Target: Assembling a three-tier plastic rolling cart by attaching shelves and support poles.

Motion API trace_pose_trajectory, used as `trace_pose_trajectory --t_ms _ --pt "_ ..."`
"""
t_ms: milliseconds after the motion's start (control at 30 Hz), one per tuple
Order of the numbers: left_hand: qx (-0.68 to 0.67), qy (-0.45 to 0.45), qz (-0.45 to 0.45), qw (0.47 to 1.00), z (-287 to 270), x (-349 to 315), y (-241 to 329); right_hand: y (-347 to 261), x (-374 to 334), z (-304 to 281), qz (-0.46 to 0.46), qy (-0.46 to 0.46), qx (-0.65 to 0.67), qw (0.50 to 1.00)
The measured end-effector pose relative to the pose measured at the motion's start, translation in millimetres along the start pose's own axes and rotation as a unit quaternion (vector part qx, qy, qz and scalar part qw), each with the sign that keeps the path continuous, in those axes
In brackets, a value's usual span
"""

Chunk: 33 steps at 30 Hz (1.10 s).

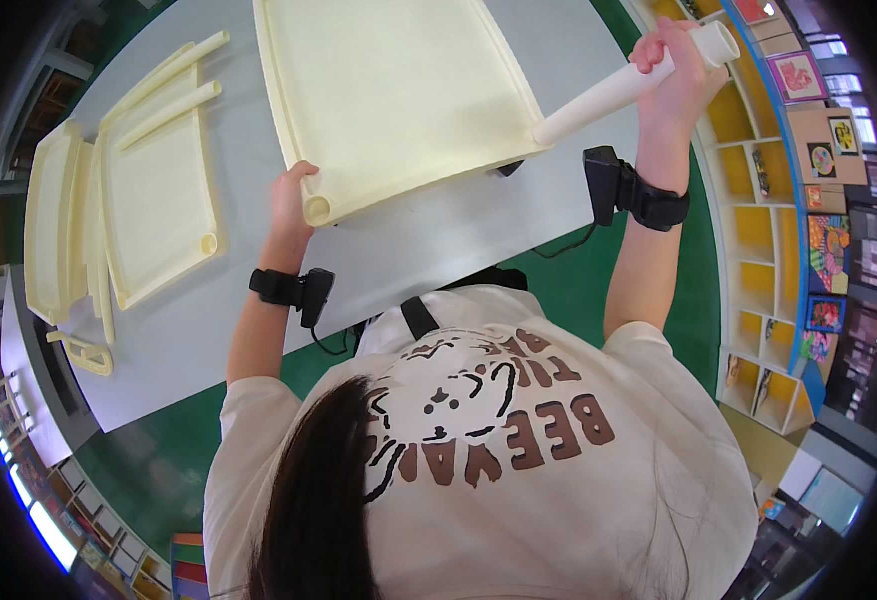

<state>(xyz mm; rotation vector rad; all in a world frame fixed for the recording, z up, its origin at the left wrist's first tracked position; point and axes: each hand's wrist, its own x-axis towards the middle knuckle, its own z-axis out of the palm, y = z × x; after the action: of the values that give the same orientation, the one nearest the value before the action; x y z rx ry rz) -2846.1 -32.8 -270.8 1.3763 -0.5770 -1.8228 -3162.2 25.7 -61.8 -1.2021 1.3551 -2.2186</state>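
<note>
A large cream plastic shelf panel (pixel 398 90) with raised edges lies in front of me on the grey table. My left hand (pixel 291 198) grips its near left corner, thumb over the rim, beside a round corner socket (pixel 318 209). My right hand (pixel 676 85) is wrapped around a white plastic tube (pixel 598 103) near its wide open end. The tube slants down to the left, its narrow end at the panel's near right corner. How far it sits in that corner is hidden. Both wrists wear black strapped devices.
At left on the table (pixel 158 345) lie more cream panels (pixel 163 210), with two tubes (pixel 173 115) on one and a small curved cream piece (pixel 83 353) near the edge. A shelf unit with yellow-backed compartments (pixel 756 235) stands at right. The floor is green.
</note>
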Motion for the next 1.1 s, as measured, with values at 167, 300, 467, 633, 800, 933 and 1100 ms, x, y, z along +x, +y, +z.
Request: trace_pose_trajectory --t_ms 167,300,467,633,800,933,1100 --pt "-0.037 -0.010 -0.022 0.999 6 -20 7 13 5 3 0.012 -0.012 0.048 0.999" --pt "-0.022 -0.015 0.002 1.000 10 0 -15 14 22 -26 0.034 -0.026 0.013 0.999" --pt "0.047 0.000 0.043 0.998 12 -20 -10 23 29 -41 0.064 -0.145 0.060 0.986" --pt "0.178 0.075 0.075 0.978 -17 -36 10 13 25 -61 -0.075 -0.020 -0.135 0.988" --pt "0.280 0.067 0.100 0.952 -79 -43 72 -20 -12 -89 -0.169 0.149 -0.286 0.931" --pt "0.444 0.042 0.161 0.880 -86 -35 146 -50 -31 -114 -0.240 0.094 -0.351 0.900" --pt "0.588 0.116 0.226 0.768 -105 35 224 -70 -31 -112 -0.276 0.042 -0.389 0.878"
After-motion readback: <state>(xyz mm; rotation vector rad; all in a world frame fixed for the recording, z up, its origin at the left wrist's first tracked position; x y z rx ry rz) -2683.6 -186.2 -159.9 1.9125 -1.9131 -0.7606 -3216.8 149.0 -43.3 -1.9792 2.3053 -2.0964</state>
